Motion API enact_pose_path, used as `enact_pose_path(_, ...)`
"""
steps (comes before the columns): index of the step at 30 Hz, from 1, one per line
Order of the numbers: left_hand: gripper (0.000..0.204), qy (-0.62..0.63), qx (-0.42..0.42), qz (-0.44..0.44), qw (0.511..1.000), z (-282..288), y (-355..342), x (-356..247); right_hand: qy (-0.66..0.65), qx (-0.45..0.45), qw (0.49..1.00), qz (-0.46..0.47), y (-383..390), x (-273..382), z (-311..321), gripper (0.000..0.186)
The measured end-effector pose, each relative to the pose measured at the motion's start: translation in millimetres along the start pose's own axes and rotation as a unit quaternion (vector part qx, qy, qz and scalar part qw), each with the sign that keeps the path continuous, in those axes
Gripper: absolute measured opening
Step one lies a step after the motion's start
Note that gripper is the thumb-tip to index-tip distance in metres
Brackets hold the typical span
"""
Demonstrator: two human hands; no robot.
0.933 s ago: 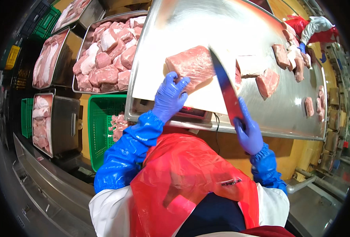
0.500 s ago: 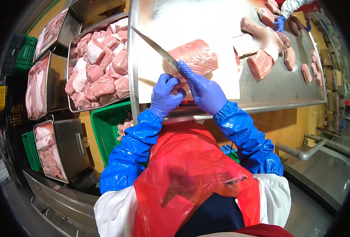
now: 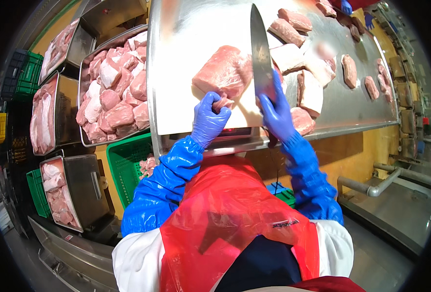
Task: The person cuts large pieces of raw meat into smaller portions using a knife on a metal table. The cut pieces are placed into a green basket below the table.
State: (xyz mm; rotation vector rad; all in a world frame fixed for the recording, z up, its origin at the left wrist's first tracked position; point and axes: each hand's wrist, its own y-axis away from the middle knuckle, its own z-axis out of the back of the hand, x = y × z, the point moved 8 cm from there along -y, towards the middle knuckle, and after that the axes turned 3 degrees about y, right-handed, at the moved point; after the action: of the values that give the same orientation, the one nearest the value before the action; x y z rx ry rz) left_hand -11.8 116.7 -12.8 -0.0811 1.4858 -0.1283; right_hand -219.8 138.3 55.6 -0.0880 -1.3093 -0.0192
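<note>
My left hand (image 3: 208,121), in a purple-blue glove, is closed on a small meat scrap (image 3: 222,103) at the near edge of a large pink meat piece (image 3: 225,70). Whether the scrap is still joined to that piece, I cannot tell. Both lie on a white cutting board (image 3: 176,119). To the right, my right hand (image 3: 277,116) grips a long knife (image 3: 261,46), its broad blade pointing away from me and apart from the large piece. My fingers hide the knife's handle.
A steel tray (image 3: 80,112) heaped with meat chunks stands left of the steel table (image 3: 371,109). Several cut pieces, among them a pale slab (image 3: 310,93), lie right of the board. A green basket (image 3: 120,165) sits below the table edge. At far right shows another person's gloved hand (image 3: 346,7).
My right hand has swung the knife right, away from the meat and my left hand. The scrap now shows in my left fingers. The other person's hand has drawn back.
</note>
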Motion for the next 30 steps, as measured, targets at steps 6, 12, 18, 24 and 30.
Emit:
enact_pose_path(6,0.018,-0.068,-0.062,0.006,0.996,13,28,-6,0.283,0.148,0.913,0.254,5,24,-37,0.074)
enact_pose_path(12,0.023,0.028,-0.107,-0.002,0.994,19,18,-23,0.471,0.238,0.824,0.208,2,-2,-44,0.085)
enact_pose_path(18,0.017,0.153,-0.057,0.115,0.98,74,2,3,0.581,0.307,0.745,0.112,64,26,28,0.083)
enact_pose_path(24,0.014,0.18,-0.025,0.072,0.981,87,-34,11,0.513,0.157,0.823,0.189,15,5,-74,0.089)
enact_pose_path(30,0.013,0.2,-0.029,0.098,0.974,135,-57,40,0.472,0.294,0.826,0.092,71,36,-1,0.08)
